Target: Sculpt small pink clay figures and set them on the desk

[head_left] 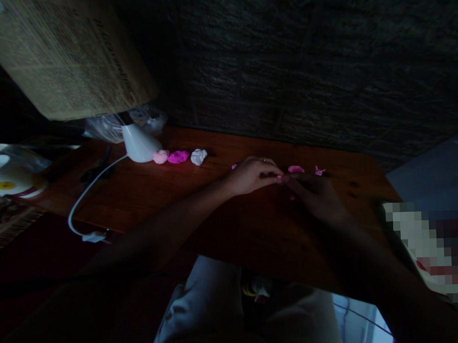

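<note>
Over the wooden table, my left hand (249, 176) and my right hand (320, 193) meet at the fingertips. Between them shows a tiny bit of pink modelling clay (280, 176), pinched by both hands. Just beyond my right hand lie a flattened pink clay piece (295, 168) and a small branching pink piece (319, 171). Another pink bit (234, 166) peeks out behind my left hand, partly hidden. To the left sit a pale pink lump (161, 156), a magenta lump (178, 156) and a white lump (199, 156) in a row.
A lamp with a white base (140, 143) and newsprint shade (70, 57) stands at the left, its white cord (74, 204) hanging over the table (231, 231) edge. Dark scissors (97, 171) and a white mug (11, 179) are further left. A dark wall (285, 64) rises behind.
</note>
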Available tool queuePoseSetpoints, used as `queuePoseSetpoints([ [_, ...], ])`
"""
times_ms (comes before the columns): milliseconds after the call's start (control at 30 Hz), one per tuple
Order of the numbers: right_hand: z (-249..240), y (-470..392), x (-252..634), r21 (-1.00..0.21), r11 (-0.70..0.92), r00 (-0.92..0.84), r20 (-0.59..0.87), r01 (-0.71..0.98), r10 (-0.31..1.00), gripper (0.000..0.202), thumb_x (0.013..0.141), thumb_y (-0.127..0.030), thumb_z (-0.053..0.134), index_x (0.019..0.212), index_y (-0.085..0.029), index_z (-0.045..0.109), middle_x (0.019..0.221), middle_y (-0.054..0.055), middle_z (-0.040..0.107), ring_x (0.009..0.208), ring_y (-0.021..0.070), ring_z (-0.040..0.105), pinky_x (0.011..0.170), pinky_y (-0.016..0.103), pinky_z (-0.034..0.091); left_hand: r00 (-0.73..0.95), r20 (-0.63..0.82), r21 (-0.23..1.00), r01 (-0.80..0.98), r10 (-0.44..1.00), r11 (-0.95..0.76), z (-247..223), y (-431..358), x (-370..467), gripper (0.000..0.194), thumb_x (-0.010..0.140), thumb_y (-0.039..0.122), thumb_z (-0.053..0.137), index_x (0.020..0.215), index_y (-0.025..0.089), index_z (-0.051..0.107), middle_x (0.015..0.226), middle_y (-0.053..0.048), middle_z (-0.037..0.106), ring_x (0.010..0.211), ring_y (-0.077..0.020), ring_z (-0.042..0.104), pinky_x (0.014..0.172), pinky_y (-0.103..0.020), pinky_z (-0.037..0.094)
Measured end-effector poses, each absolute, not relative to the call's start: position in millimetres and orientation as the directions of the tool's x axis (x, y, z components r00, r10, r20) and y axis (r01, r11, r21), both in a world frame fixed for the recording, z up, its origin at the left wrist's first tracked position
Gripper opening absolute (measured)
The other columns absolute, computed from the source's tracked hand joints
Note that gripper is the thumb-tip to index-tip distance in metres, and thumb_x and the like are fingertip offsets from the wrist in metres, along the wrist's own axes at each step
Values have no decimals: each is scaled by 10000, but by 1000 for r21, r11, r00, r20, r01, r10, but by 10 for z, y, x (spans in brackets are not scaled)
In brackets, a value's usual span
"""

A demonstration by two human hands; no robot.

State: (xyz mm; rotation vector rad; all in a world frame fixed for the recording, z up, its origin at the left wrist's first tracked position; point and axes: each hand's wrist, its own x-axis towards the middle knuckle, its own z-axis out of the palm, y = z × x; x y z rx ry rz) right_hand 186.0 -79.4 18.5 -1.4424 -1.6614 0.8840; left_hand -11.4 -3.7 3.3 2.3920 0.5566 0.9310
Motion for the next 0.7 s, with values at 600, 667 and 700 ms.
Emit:
queuePoseSetpoints([
  [600,200,-783,1881,-939,22,-104,-14,343,994,558,680,-745,795,816,-204,810,726,23,673,637,143,547,602,283,470,717,471,582,185,514,-792,54,-48,-128,127,948,250,689,1023,177,761,1020,-72,756,923,-139,711,833,-252,521],
  [667,214,-777,1868,-951,14,-90,-14,309,996,539,653,-737,820,783,-214,804,749,24,688,631,139,544,589,279,484,707,487,591,167,513,-790,49,-53,-132,157,955,257,682,1063,174,758,1038,-78,761,933,-139,712,839,-253,522],
  [700,217,-772,1864,-956,9,-87,-18,293,996,536,636,-736,832,769,-217,801,751,22,688,626,136,542,581,275,489,702,499,590,154,508,-793,45,-58,-135,166,962,255,673,1075,168,757,1043,-84,764,936,-140,713,842,-254,524],
])
